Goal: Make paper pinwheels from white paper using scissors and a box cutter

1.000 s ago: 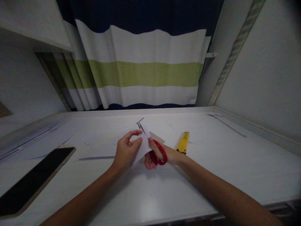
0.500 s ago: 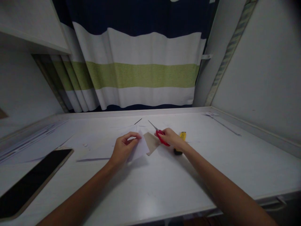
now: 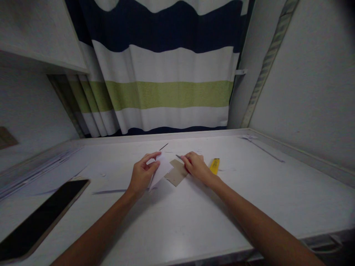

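My left hand pinches a small white piece of paper and holds it just above the white desk. My right hand rests low on the desk with red-handled scissors under its fingers; only the blade tip and a bit of red handle show. Between the two hands a tan piece of cardboard lies flat on the desk, touching the right hand's fingers.
A yellow utility knife lies just right of my right hand. A dark phone lies at the near left. A thin paper strip lies left of my left hand. A striped curtain hangs behind the desk; walls close both sides.
My right hand has taken the scissors off the paper, moved right, and lowered them to the desk by the cardboard. My left hand keeps the paper.
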`<control>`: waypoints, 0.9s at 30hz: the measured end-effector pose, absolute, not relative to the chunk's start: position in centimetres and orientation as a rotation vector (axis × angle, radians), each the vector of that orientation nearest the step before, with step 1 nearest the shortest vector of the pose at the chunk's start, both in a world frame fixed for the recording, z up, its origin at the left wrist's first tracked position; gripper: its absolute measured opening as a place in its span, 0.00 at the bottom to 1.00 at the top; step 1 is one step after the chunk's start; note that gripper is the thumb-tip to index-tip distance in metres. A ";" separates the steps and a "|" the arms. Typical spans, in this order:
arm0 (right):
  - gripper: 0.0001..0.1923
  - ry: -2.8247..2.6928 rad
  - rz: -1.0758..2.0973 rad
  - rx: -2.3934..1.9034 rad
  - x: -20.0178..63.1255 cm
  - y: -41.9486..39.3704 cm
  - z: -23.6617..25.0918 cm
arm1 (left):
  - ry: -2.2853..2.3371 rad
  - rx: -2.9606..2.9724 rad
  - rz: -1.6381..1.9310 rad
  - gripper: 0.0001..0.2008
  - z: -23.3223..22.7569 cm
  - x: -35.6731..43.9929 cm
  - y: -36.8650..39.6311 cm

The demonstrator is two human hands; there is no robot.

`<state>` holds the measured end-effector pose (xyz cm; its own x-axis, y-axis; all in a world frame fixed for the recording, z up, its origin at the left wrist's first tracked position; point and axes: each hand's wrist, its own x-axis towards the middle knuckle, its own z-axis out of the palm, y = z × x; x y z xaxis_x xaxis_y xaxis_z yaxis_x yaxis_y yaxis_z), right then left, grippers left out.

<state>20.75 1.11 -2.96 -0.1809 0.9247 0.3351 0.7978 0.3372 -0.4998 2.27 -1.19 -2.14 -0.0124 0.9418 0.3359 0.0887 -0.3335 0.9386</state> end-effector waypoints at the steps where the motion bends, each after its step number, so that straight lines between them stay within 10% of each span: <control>1: 0.22 -1.990 0.494 -1.357 20.3 0.9 -2.6 | 1.109 1.539 1.449 0.17 -2.2 2.4 -1.3; 6: 0.19 -1.893 1.176 -0.966 18.6 -0.5 -2.3 | 1.088 1.675 1.443 0.17 -2.3 2.8 -1.8; 17: 0.15 -1.870 0.691 -1.051 18.8 -0.4 -3.1 | 1.150 2.300 1.327 0.17 -3.3 2.9 -1.9; 27: 0.11 -1.952 0.740 -0.973 19.8 -0.3 -2.3 | 1.082 1.647 1.366 0.12 -2.0 2.9 -1.9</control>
